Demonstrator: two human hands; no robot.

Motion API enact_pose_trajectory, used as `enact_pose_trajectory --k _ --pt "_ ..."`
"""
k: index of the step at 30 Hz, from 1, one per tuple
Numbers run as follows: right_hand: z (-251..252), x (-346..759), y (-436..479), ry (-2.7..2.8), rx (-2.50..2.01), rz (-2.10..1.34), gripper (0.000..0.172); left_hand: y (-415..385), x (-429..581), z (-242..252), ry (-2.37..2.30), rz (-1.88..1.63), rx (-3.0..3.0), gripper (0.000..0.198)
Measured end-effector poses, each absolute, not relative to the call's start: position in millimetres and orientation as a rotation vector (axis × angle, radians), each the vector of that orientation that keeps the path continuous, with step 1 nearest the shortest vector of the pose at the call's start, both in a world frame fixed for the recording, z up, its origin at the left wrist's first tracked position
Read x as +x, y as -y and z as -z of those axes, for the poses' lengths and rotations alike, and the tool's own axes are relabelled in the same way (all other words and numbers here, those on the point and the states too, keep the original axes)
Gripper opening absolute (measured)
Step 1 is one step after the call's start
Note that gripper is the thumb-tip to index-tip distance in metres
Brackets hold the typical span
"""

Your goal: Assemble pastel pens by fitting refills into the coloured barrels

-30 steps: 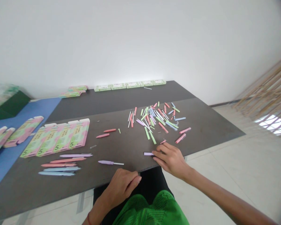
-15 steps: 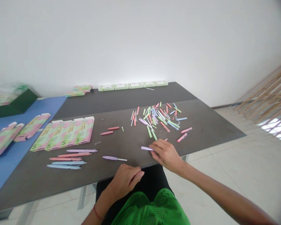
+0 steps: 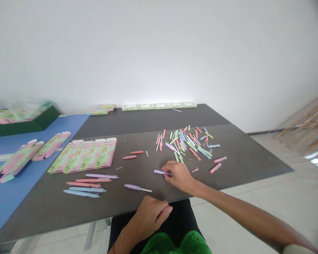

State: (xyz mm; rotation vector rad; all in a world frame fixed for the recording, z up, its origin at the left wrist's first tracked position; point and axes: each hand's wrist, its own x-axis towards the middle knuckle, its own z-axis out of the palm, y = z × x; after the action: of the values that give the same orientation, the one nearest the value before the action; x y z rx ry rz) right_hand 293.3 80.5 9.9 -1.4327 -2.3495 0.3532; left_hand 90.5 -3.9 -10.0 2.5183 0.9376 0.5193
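Left hand: loosely curled and empty, at the table edge.
Lilac pen barrel: on the table, its end under the right fingers.
Right hand: nearly closed, pinching that barrel.
Pen parts: scattered just beyond.

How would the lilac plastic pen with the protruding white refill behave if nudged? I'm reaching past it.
The lilac plastic pen looks slim and rounded, so it would probably roll on the smooth dark tabletop. It is likely light for its length. The thin white refill may bend or snap more easily than the body.
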Motion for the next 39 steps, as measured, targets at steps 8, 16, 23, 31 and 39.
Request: enact_pose_trajectory --k 8,16,23,31,39 --pt "-28.7 320.3 -108.8 2.373 -1.339 -0.259 0.026 3.6 89.8 12.0 -0.908 -0.499 2.492 0.038" --pt "-18.1 371.8 -210.7 2.414 -1.575 -0.214 0.045 2.7 88.9 18.2 -0.882 -0.501 2.496 0.041" --pt "22.5 347.0 -194.0 2.45 -1.419 -0.301 0.059 1.7 87.7 18.2 -0.859 -0.526 2.478 0.041" --pt "3.9 415.3 -210.5 2.4 -1.305 -0.344 0.05 3.8 85.3 19.8 -0.842 -0.513 2.558 0.039" --pt "-4.4 451.0 -199.1 2.339 -1.354 -0.301 0.047 -0.3 84.6 22.1 -0.793 -0.539 2.576 0.04"
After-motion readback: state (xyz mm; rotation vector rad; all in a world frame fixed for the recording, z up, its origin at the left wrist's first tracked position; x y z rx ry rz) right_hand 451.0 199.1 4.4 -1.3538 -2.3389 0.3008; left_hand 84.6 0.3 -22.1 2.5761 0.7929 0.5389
